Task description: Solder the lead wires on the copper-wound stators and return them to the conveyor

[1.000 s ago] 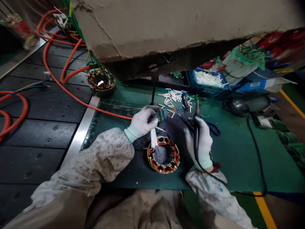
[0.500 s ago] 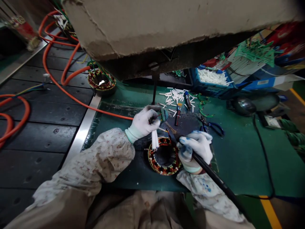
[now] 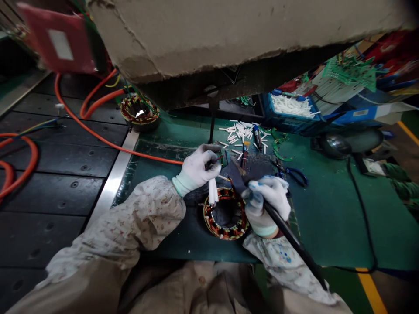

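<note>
A ring-shaped motor stator (image 3: 225,213) with copper windings lies on the dark pad on the green mat. My left hand (image 3: 198,168), in a white glove, pinches thin wire leads and a small green part above the stator's far rim, with white sleeve tubes (image 3: 212,191) hanging below the fingers. My right hand (image 3: 266,201), also gloved, grips a black soldering iron (image 3: 281,226). Its tip (image 3: 236,168) points up-left at the wires by my left fingers, and its handle runs down-right past my wrist.
Loose white tubes (image 3: 238,130), a small brush (image 3: 245,153) and blue-handled pliers (image 3: 293,173) lie beyond the stator. A blue bin (image 3: 288,114) of tubes sits at the back right. A second stator (image 3: 140,111), orange cables (image 3: 98,135), a red card (image 3: 60,39) and an overhanging cardboard slab (image 3: 229,35) are to the left and above.
My right hand swung the soldering iron from upright to slanted, tip now at the wires held by my left hand. A red card came into view at the top left.
</note>
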`<state>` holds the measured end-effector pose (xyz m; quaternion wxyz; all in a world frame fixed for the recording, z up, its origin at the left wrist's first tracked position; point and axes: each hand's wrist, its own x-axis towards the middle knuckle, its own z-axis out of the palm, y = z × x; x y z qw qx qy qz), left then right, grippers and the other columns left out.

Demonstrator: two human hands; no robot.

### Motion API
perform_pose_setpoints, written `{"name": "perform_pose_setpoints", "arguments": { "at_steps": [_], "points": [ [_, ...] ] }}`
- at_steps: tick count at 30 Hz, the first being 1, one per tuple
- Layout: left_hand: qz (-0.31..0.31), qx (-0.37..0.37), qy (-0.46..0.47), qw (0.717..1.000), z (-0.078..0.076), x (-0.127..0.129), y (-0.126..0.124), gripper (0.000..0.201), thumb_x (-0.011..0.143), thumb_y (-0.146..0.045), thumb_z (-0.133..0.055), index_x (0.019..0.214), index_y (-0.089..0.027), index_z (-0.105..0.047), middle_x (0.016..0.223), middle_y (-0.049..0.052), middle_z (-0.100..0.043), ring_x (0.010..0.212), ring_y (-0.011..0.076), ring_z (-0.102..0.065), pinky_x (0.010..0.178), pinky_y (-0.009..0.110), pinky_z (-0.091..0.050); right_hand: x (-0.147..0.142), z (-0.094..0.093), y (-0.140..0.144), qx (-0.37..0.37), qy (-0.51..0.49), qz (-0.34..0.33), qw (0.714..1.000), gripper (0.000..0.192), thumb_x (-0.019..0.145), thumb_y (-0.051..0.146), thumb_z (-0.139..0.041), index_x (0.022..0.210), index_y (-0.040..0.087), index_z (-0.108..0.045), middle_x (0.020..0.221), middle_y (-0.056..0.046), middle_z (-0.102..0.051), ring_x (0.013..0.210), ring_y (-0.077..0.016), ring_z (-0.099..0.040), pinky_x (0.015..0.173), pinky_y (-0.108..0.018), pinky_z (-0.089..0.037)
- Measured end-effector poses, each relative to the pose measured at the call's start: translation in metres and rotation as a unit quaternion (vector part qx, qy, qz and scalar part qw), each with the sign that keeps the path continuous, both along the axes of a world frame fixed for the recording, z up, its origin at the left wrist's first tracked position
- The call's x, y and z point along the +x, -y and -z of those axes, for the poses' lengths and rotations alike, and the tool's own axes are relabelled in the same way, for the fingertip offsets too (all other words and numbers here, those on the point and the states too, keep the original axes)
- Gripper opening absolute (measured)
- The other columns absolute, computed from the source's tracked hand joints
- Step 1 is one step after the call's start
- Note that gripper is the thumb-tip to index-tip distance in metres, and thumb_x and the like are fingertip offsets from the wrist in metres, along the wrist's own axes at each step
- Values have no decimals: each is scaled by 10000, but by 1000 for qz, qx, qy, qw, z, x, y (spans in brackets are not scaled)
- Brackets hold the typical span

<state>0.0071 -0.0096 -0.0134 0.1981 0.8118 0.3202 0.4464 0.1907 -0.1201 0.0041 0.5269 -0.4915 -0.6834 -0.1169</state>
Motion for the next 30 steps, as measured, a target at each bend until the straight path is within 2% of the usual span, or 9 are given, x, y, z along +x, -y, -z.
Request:
{"name": "perform_pose_setpoints", "arguments": {
  "at_steps": [3,6,10,14,19,22,26,28,30],
  "points": [
    [-7,-1,-6,1000,0,0,0,36,828,-210,-613,851,-201,-588,1151,76,-696,1062,189,-691,873,299,-574,-10,-9,-14,-53,12,4,999,166,921,293,-618,1081,289,-658,871,-2,-688,776,-174,-647,757,-352,-501],
    [-9,-11,-17,1000,0,-1,0,50,815,-195,-624,856,-204,-597,1164,73,-694,1080,193,-685,891,301,-570,-20,-15,-29,-88,38,-10,995,257,911,268,-637,1168,278,-628,991,-35,-694,896,-197,-661,795,-354,-545],
    [-12,-20,-14,1000,-1,-1,1,65,803,-182,-634,854,-201,-600,1163,79,-693,1071,200,-687,902,313,-568,-22,-10,-33,-90,33,-2,995,311,914,230,-614,1221,274,-591,1028,-49,-684,931,-208,-662,821,-374,-566],
    [-8,-25,-3,1000,-3,-1,1,44,811,-177,-627,838,-194,-597,1152,85,-697,1062,199,-690,909,315,-564,-18,2,-28,-143,37,42,988,313,921,250,-606,1233,256,-587,1033,-67,-678,929,-224,-662,810,-392,-561],
    [-9,-47,10,999,-2,0,0,65,811,-190,-650,870,-190,-624,1133,79,-706,1075,204,-687,933,320,-555,-18,7,-30,-161,68,48,983,319,919,250,-600,1238,260,-591,1006,-59,-682,881,-213,-656,769,-370,-545],
    [-5,-45,32,998,-2,1,0,48,864,-222,-617,886,-186,-638,1102,79,-712,1053,192,-691,927,310,-551,-17,7,-28,-137,56,46,988,300,914,277,-627,1213,273,-610,991,-42,-693,863,-203,-653,782,-371,-523],
    [-1,-41,36,998,0,1,-1,65,882,-231,-591,855,-183,-625,1068,72,-716,991,180,-696,876,288,-549,-8,7,-13,-17,-40,41,998,132,939,347,-604,1025,268,-666,824,4,-662,765,-174,-627,823,-384,-467],
    [-2,-43,28,999,1,1,-2,58,879,-226,-588,853,-185,-619,1061,68,-717,987,179,-694,871,286,-546,-4,8,-5,20,-57,20,998,187,971,376,-529,934,269,-678,716,26,-601,668,-149,-580,829,-393,-441],
    [-2,-43,21,999,2,1,-2,48,877,-219,-584,860,-188,-616,1072,65,-714,1004,177,-689,882,284,-542,0,11,1,24,-50,1,998,237,979,393,-491,914,277,-688,679,34,-565,609,-134,-542,827,-399,-432]
  ]
}}
